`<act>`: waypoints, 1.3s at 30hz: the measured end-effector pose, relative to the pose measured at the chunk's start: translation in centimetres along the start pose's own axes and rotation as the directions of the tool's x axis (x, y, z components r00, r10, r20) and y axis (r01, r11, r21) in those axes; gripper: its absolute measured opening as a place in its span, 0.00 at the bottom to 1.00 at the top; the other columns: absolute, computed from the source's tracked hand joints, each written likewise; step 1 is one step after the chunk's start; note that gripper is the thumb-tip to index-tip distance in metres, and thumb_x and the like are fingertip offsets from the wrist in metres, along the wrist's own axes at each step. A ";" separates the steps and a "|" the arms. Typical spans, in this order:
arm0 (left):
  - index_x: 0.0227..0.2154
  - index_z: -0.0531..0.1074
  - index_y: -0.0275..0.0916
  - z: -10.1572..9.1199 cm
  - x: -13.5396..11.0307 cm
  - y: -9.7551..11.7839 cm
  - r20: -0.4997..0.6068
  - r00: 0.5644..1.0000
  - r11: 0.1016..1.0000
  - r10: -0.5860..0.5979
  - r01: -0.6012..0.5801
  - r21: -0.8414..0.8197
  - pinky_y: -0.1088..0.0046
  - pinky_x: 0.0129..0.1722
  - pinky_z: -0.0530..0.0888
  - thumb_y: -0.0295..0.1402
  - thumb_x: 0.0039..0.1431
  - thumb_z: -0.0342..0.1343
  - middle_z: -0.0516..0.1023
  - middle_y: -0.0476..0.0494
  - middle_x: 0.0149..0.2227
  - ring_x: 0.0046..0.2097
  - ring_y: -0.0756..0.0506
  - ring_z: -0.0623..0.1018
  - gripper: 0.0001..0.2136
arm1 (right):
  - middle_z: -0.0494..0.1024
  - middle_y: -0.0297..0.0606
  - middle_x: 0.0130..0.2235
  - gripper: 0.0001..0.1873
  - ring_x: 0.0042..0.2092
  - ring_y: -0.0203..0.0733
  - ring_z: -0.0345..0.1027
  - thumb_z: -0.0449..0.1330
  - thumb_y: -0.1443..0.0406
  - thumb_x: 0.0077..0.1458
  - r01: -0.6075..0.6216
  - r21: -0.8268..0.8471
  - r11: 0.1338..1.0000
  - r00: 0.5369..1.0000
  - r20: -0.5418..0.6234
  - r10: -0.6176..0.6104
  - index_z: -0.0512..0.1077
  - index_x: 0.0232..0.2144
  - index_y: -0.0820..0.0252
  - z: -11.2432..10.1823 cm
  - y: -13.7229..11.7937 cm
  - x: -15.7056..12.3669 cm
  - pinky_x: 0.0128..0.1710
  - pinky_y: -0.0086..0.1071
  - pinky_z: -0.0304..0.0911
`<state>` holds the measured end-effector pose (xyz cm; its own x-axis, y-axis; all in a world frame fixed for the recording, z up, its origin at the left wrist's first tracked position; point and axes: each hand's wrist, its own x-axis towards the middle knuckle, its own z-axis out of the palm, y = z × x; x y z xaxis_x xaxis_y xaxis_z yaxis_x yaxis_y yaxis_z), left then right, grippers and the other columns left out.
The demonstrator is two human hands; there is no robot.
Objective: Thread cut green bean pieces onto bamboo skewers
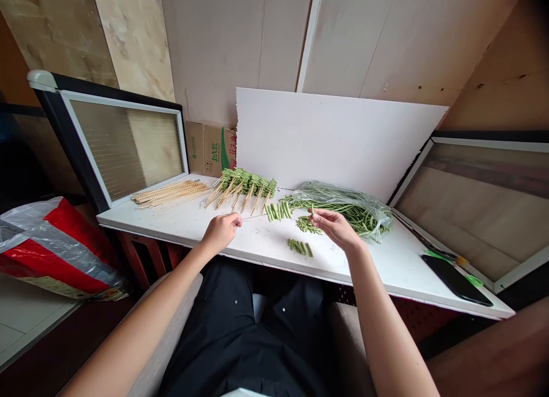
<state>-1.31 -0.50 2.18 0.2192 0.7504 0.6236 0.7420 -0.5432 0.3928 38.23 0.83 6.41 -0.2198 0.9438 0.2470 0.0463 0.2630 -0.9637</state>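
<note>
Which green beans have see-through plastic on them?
The long beans at the back, right of the skewered stack: clear plastic drapes over them, while the stack and short cut pieces lie uncovered.

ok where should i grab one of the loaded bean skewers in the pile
Probably by its bare stick end, coming from the near side: the sticks jut toward the person, while bean pieces crowd their far ends.
</note>
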 end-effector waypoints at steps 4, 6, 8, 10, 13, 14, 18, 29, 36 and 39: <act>0.33 0.77 0.40 -0.2 0.0 0.5 -0.047 0.999 0.999 0.024 -0.025 -0.026 0.72 0.37 0.74 0.18 0.54 0.50 0.84 0.47 0.33 0.36 0.45 0.82 0.14 | 0.84 0.39 0.45 0.22 0.53 0.49 0.78 0.75 0.47 0.50 0.054 0.274 0.960 0.998 0.000 -0.056 0.82 0.44 0.49 2.4 -0.7 0.2 0.56 0.43 0.72; 0.33 0.77 0.41 -0.3 -0.1 0.5 -0.066 0.997 0.999 0.032 -0.034 -0.018 0.72 0.37 0.74 0.18 0.53 0.50 0.84 0.47 0.32 0.35 0.45 0.82 0.14 | 0.84 0.40 0.49 0.23 0.57 0.52 0.76 0.75 0.47 0.50 0.066 0.329 0.942 0.997 0.009 -0.073 0.82 0.44 0.50 3.2 -1.0 0.2 0.59 0.45 0.71; 0.33 0.77 0.41 -0.2 -0.1 0.5 -0.074 0.996 0.999 0.039 -0.040 -0.011 0.72 0.37 0.73 0.18 0.53 0.50 0.84 0.47 0.32 0.35 0.45 0.82 0.14 | 0.83 0.42 0.53 0.24 0.61 0.55 0.74 0.75 0.47 0.50 0.059 0.335 0.940 0.998 0.017 -0.068 0.81 0.45 0.51 3.7 -1.2 0.1 0.62 0.47 0.70; 0.33 0.77 0.41 -0.1 -0.2 0.5 -0.074 0.996 0.999 0.049 -0.050 -0.010 0.73 0.37 0.74 0.18 0.53 0.49 0.84 0.48 0.32 0.36 0.45 0.82 0.14 | 0.83 0.42 0.55 0.25 0.62 0.55 0.73 0.75 0.47 0.50 0.035 0.345 0.938 0.998 0.029 -0.048 0.81 0.46 0.51 4.1 -1.2 0.1 0.63 0.47 0.70; 0.33 0.77 0.41 0.1 -0.2 0.6 -0.075 0.995 0.998 0.068 -0.069 -0.012 0.73 0.38 0.74 0.18 0.54 0.49 0.84 0.48 0.33 0.37 0.45 0.83 0.15 | 0.83 0.41 0.55 0.22 0.60 0.51 0.75 0.75 0.51 0.53 0.006 0.407 0.913 0.997 0.063 -0.035 0.82 0.47 0.51 4.6 -1.0 0.1 0.62 0.41 0.70; 0.33 0.77 0.41 0.1 -0.3 0.6 -0.078 0.994 0.997 0.072 -0.073 -0.010 0.73 0.38 0.74 0.18 0.54 0.49 0.84 0.48 0.33 0.36 0.45 0.83 0.15 | 0.84 0.41 0.54 0.22 0.59 0.49 0.76 0.75 0.52 0.53 0.001 0.428 0.904 0.997 0.072 -0.035 0.82 0.48 0.51 4.7 -0.9 0.1 0.61 0.39 0.70; 0.32 0.77 0.41 0.2 -0.3 0.7 -0.082 0.994 0.997 0.075 -0.073 0.021 0.73 0.36 0.73 0.18 0.54 0.50 0.83 0.48 0.31 0.34 0.45 0.82 0.14 | 0.84 0.41 0.52 0.20 0.55 0.46 0.78 0.75 0.54 0.54 0.006 0.466 0.885 0.997 0.061 -0.039 0.83 0.47 0.53 5.2 -0.7 0.3 0.57 0.36 0.72; 0.33 0.79 0.41 0.5 -0.4 0.4 -0.087 0.994 0.997 0.073 -0.069 0.046 0.71 0.36 0.74 0.21 0.58 0.51 0.85 0.47 0.32 0.33 0.44 0.82 0.12 | 0.86 0.42 0.49 0.19 0.51 0.46 0.80 0.75 0.54 0.54 0.011 0.414 0.910 0.998 0.055 -0.037 0.84 0.46 0.54 5.3 -0.8 0.2 0.55 0.36 0.72; 0.32 0.80 0.41 0.5 -0.3 0.3 -0.093 0.993 0.997 0.069 -0.067 0.029 0.71 0.38 0.75 0.21 0.58 0.51 0.85 0.46 0.33 0.35 0.43 0.83 0.13 | 0.86 0.41 0.48 0.18 0.52 0.46 0.79 0.74 0.53 0.55 0.045 0.368 0.929 0.997 0.047 -0.067 0.85 0.45 0.53 5.1 -1.1 0.1 0.57 0.38 0.71; 0.32 0.80 0.41 0.5 -0.3 0.4 -0.095 0.993 0.997 0.069 -0.066 0.035 0.70 0.38 0.76 0.20 0.58 0.51 0.85 0.47 0.33 0.35 0.43 0.83 0.13 | 0.86 0.42 0.49 0.18 0.54 0.49 0.79 0.75 0.51 0.54 0.060 0.347 0.936 0.996 0.039 -0.078 0.85 0.44 0.53 5.1 -1.2 0.1 0.58 0.41 0.71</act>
<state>-0.77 -0.73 1.76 0.2085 0.6719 0.7107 0.7480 -0.5777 0.3268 33.14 -0.40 7.03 -0.2601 0.9121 0.3170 -0.3082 0.2327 -0.9224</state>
